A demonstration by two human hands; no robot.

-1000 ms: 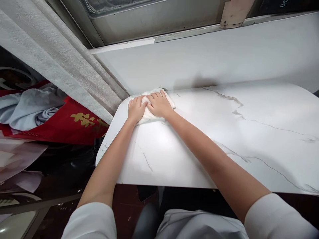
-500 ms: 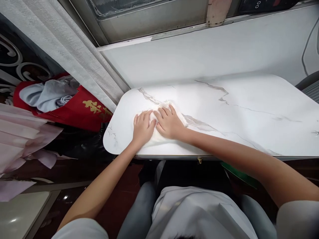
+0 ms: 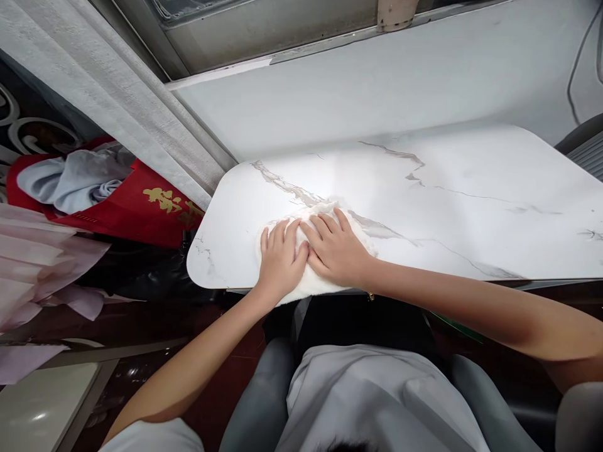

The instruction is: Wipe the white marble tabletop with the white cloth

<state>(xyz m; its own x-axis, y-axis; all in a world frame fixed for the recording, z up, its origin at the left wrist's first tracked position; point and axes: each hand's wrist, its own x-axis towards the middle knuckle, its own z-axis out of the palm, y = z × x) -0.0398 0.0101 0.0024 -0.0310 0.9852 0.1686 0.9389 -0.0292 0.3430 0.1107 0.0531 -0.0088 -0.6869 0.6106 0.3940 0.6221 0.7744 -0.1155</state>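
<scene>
A fluffy white cloth (image 3: 311,282) lies flat on the white, marble-patterned tabletop (image 3: 471,232), and its near edge hangs a little over the front edge. My left hand (image 3: 281,258) presses on the left part of the cloth with fingers stretched out. Beside it, my right hand (image 3: 340,248) rests palm down on the right part, its fingers spread. The two hands almost meet at the thumbs. Most of the cloth's middle is hidden under them.
Left of the table stands a red bag (image 3: 141,201) with gold characters, holding light blue fabric (image 3: 80,179). A grey curtain (image 3: 141,107) hangs at the table's left end. Behind runs a white wall panel (image 3: 353,88) below a window frame. A grey chair back (image 3: 586,150) is at far right.
Both hands and the cloth under them have slid toward me and slightly right, to the table's front edge. The camera view has shifted a little.
</scene>
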